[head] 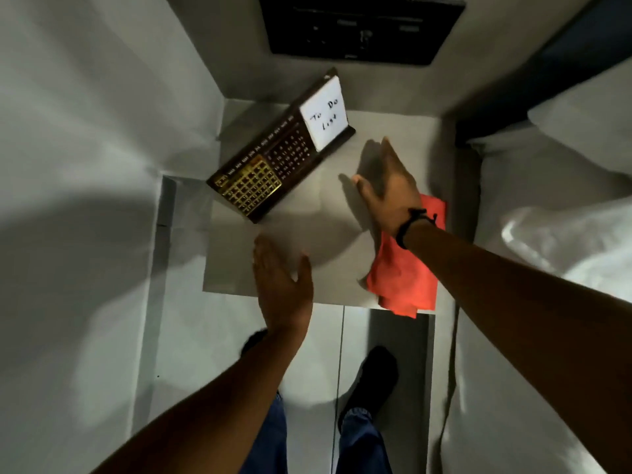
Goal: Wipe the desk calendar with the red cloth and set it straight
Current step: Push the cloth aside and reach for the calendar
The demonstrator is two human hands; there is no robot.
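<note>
Dark brown desk calendar [273,159] stands on the pale grey surface [290,234], at the far left corner, skewed diagonally to the surface edges: its left end sits nearer the left edge and toward the person, its right end toward the far edge. Left part carries a gold grid panel; middle part shows rows of dates; right end holds a white note pad [324,118] hand-lettered "To Do List".

Red cloth [407,268] lies crumpled along the right edge of the surface, its near end overhanging the near right corner. No hand grips it.

Right hand [390,186]: open, fingers extended, hovering over the surface between cloth and calendar, near the calendar's right end but apart from it. Black band [412,225] on the wrist; forearm crosses above the cloth.

Left hand [282,285]: open, palm flat, thumb spread, over the near edge of the surface, empty, well apart from the calendar.

Below the surface: floor, one dark shoe [371,379], blue trouser legs. White bedding [564,200] at right.
</note>
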